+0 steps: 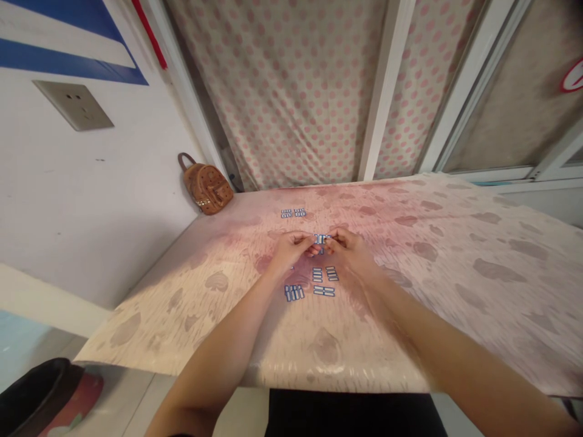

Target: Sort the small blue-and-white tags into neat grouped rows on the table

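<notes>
Above the table's middle, my left hand and my right hand come close together, both closed in a pinch. Between their fingertips is a small group of white rectangular pieces with blue borders; whether these are labels or tiles is too small to tell. Similar blue-edged pieces lie in groups on the tablecloth: a slanted group near my left wrist, a flat group beside it, and two stacked groups just below my hands. Part of another group shows under my fingers, mostly hidden.
Farther back lie two more groups of the blue-edged pieces. A small brown backpack leans against the wall at the table's back left corner. The patterned tablecloth covers the table, with a dotted curtain behind. A bin-like container stands on the floor at left.
</notes>
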Demonstrator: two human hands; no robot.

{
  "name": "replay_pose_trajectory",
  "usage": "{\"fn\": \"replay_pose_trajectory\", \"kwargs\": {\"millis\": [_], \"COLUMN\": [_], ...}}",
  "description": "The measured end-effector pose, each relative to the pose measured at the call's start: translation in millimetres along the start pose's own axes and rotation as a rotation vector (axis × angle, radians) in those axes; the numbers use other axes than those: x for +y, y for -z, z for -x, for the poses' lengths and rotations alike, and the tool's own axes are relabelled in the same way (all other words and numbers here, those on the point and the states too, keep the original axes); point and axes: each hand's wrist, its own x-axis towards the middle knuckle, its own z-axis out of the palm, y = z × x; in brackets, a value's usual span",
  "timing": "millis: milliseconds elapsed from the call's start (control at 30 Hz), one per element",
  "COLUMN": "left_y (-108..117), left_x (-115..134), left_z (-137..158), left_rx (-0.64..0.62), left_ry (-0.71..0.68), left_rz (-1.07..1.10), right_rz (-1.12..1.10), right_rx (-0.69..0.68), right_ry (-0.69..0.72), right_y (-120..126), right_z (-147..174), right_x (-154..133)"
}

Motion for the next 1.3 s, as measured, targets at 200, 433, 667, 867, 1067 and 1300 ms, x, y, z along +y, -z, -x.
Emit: {"fn": "replay_pose_trajectory", "kwargs": {"millis": [200, 433, 667, 867, 1067, 1300], "left_y": [47.4, 71.4, 52.7, 42.0, 34.5, 16.9], "left_x": [-4.8, -25.5, -31.6, -38.7, -27.5, -17.8], "left_z": [-14.1, -22.7, -26.1, -31.3, -31.9, -21.7], "left_rx": [0.238, 0.305, 0.153, 0.093, 0.212, 0.29], "left_ry": [-0.125, 0.024, -0.137, -0.243, -0.187, 0.002], "left_rz": [-0.551, -0.821, -0.808, -0.806, -0.658, -0.036], "right_rz": [-0.05, -0.099, -0.076, -0.076, -0.087, -0.078], "right_rx": [0.158, 0.196, 0.197, 0.182, 0.183, 0.186], "right_ry": [-0.085, -0.134, -0.124, -0.128, -0.121, -0.11], "right_y": [10.3, 12.1, 12.2, 11.5, 11.4, 5.5], "right_z": [-6.0, -6.1, -6.8, -7.6, -7.6, -5.8], "right_x": [1.2, -0.7, -0.3, 3.7, 3.8, 2.4]}}
